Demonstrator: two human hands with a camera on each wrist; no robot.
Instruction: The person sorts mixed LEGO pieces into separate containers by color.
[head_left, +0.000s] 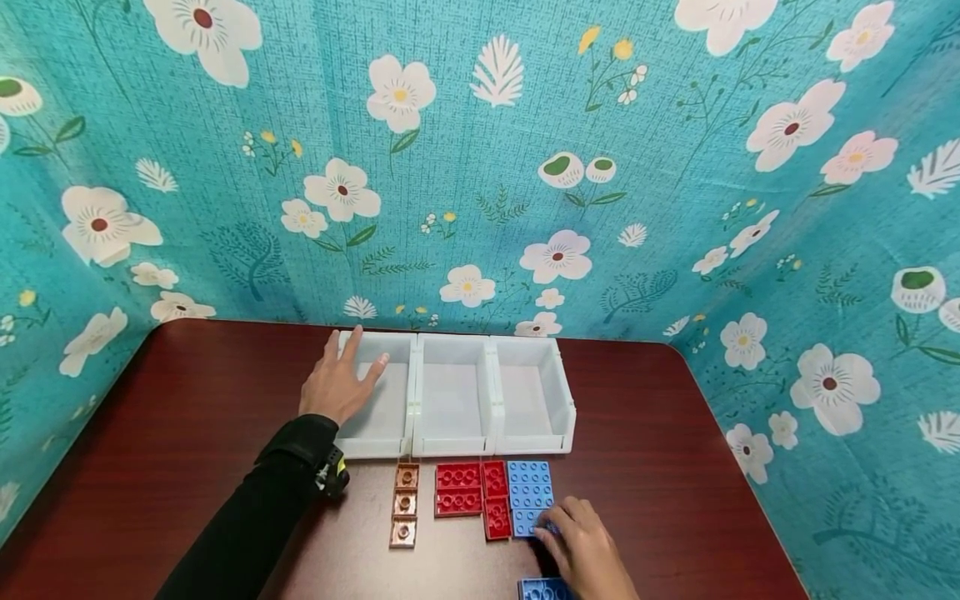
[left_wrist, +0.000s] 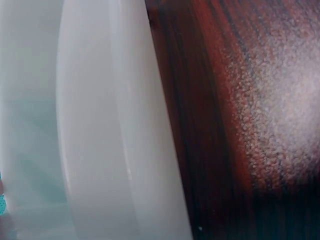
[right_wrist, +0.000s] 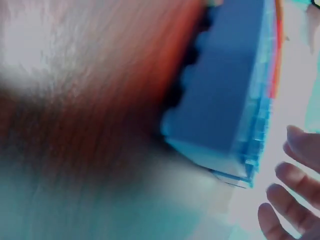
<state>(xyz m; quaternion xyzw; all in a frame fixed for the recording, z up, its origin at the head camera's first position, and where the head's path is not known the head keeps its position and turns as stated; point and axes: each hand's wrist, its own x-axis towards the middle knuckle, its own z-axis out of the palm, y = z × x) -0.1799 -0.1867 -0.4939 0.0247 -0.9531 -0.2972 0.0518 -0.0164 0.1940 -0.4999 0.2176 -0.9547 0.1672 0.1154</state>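
Left hand [head_left: 341, 383] splayed over a bin [head_left: 388, 408] — right hand [head_left: 585, 537] beside blue bricks [head_left: 530, 483], fingers [right_wrist: 299, 181] loosely parted.

No text, label, brand, number or sign can be read in any of the three views.
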